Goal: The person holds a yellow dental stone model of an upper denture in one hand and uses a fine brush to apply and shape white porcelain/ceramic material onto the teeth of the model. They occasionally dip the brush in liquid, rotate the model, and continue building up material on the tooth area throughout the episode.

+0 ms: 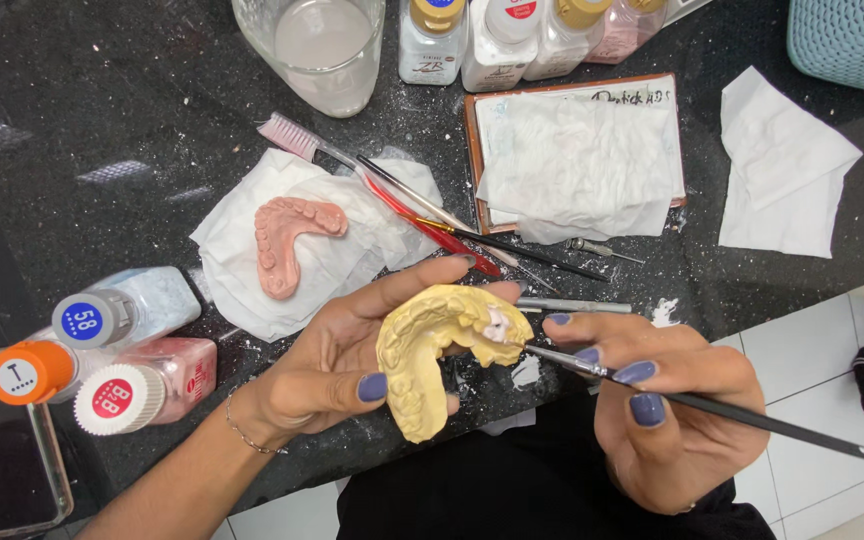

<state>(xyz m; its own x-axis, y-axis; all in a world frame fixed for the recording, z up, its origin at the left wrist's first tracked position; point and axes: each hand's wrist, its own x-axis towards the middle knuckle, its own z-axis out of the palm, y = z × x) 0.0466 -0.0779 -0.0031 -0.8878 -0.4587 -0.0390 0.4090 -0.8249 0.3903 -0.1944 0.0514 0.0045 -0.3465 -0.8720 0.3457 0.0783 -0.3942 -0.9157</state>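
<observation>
Left hand (337,355) cups a yellow dental stone cast (439,352) over the edge of the black speckled counter (102,130), fingers curled under and thumb on the arch, tilting the teeth up so the working spot faces the brush. Right hand (667,405) pinches a fine brush (712,405) pen-style, tip touching a white-pink patch at the arch's front. A pink cast (287,240) lies on tissue (342,255) beside spare brushes; capped powder bottles (112,350) lie at left within reach.

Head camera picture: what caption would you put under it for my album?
Left hand holds a yellow dental cast while the right hand touches a fine brush to it.
</observation>
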